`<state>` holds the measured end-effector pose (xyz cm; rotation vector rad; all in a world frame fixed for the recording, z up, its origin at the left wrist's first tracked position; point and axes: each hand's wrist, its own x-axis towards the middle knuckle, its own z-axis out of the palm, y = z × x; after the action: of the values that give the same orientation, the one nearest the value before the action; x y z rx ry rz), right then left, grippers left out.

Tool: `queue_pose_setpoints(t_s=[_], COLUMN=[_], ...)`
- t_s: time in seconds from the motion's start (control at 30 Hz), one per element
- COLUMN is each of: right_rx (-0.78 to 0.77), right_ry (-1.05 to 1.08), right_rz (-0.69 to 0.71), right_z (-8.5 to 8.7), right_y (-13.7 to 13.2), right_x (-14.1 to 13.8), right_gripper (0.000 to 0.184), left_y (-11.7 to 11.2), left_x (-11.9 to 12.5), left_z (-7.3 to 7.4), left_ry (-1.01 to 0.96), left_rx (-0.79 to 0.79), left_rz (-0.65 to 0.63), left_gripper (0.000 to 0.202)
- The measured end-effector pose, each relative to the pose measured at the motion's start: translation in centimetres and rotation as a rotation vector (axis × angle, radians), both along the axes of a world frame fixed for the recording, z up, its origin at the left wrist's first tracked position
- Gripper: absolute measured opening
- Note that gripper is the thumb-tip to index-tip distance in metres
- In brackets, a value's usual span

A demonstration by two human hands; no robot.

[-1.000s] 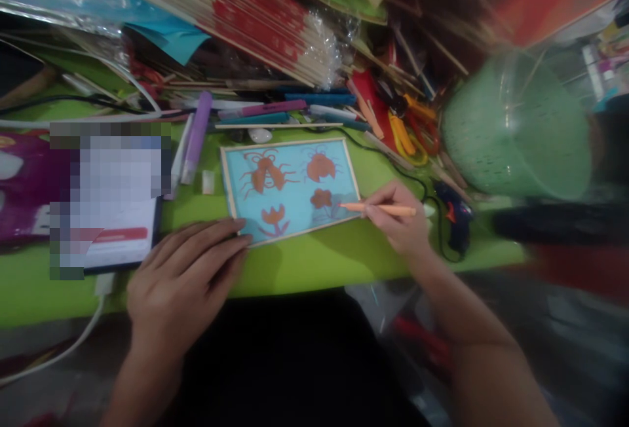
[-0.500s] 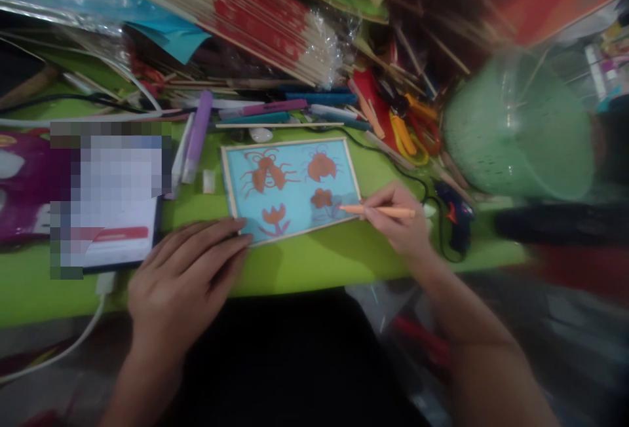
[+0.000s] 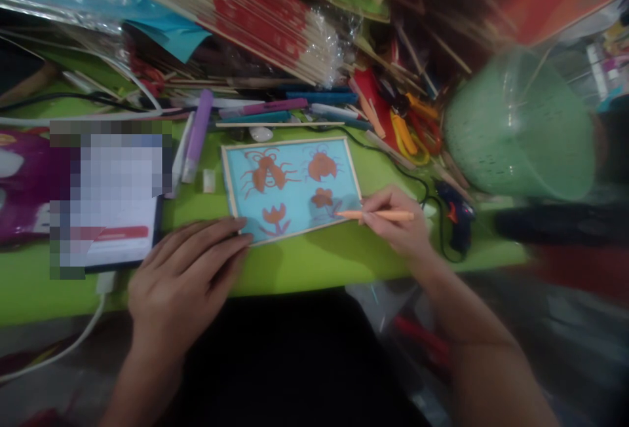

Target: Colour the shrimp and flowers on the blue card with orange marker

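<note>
Right grip (image 3: 397,221): your fingers pinch the pen (image 3: 351,215), its tip at the panel (image 3: 297,201)'s lower right corner; touching or just above, I cannot tell.
Left grip (image 3: 184,270): unclenched, your fingertips resting on the panel's lower left corner.
Panel: flat on the counter (image 3: 299,266), close to its near edge, between your two grips.
Swing: only one corner looks pinned; should those fingertips ease, pen pressure could turn the panel and send your line astray.
Frame (image 3: 285,143): your pen lies across its right-hand end, so catching that strip may jog the tip.
Flower (image 3: 322,198): if its ink is wet, which does not show, a dragging finger could smear it.
Cable (image 3: 93,322): it hangs past the counter's near edge; a snag could tug the phone (image 3: 118,198) against your left grip.
Glue gun (image 3: 459,221): just beyond your right grip; if hot, which I cannot tell, drifting outward risks a burn.
</note>
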<state>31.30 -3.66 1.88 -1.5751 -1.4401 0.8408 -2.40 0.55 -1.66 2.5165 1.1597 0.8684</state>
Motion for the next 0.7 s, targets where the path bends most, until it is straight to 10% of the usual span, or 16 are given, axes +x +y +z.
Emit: queue_pose_setpoints(t_s=[0.7], right_rx=[0.046], right_ry=[-0.029], right_rz=[-0.023], right_z=[0.05], right_y=[0.17], right_x=[-0.26], right_gripper=[0.007], left_y=[0.2], left_x=[-0.03], left_z=[-0.41], left_ry=[-0.022], left_rx=[0.035], left_rz=[-0.006], left_gripper=[0.031])
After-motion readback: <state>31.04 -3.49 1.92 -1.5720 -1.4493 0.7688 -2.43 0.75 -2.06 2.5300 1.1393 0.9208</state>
